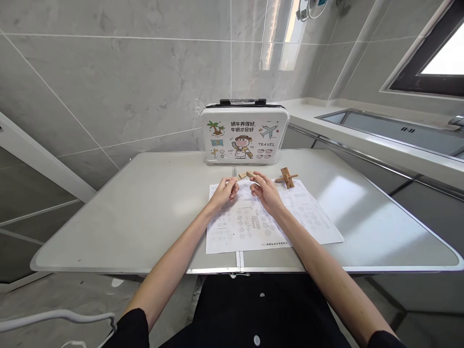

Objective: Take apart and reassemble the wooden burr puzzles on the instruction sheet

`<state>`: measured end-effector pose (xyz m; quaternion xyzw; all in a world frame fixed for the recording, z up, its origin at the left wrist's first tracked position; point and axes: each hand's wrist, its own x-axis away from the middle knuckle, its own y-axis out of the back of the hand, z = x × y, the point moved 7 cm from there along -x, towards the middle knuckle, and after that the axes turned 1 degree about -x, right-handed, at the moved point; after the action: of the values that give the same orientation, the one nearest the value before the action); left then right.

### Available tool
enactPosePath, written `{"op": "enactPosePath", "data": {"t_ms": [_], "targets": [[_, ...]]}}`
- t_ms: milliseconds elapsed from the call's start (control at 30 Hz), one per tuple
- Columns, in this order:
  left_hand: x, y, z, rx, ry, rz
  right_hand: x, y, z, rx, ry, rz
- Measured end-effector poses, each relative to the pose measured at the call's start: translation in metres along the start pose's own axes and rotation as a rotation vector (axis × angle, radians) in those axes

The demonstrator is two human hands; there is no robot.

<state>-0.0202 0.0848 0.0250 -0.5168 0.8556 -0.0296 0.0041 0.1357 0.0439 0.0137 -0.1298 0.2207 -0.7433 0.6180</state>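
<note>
My left hand (226, 190) pinches a small notched wooden piece (242, 176) between thumb and fingers. Opposite it, my right hand (266, 189) grips a second wooden piece (250, 174). The two pieces are held end to end above the paper's far edge; whether they touch, I cannot tell. Just right of my right hand lies a wooden interlocking puzzle (287, 178), partly assembled from crossed bars. Under both hands is a printed instruction sheet (250, 237) with rows of small diagrams, too fine to read.
A white cartoon-printed case (246, 137) with a black handle stands at the back of the folding table (155, 208). A counter with a sink (391, 130) runs along the right. A tiled wall (145, 87) rises behind, and a white cable (61, 314) hangs lower left.
</note>
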Motion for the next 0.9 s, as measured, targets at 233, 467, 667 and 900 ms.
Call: {"op": "enactPosePath", "data": {"t_ms": [233,467,667,900], "targets": [[-0.001,0.008,-0.004,-0.042,-0.052,-0.075,0.002,-0.005,0.002,0.014,-0.016,0.069],[-0.001,0.006,-0.004,-0.073,-0.068,-0.027,0.006,-0.012,0.003,0.078,-0.028,0.109],[0.0,-0.002,-0.002,-0.055,-0.024,0.095,0.009,-0.014,0.002,0.11,-0.038,0.127],[0.003,-0.002,-0.003,-0.037,0.009,0.105,0.009,-0.013,0.003,0.23,0.029,0.117]]}}
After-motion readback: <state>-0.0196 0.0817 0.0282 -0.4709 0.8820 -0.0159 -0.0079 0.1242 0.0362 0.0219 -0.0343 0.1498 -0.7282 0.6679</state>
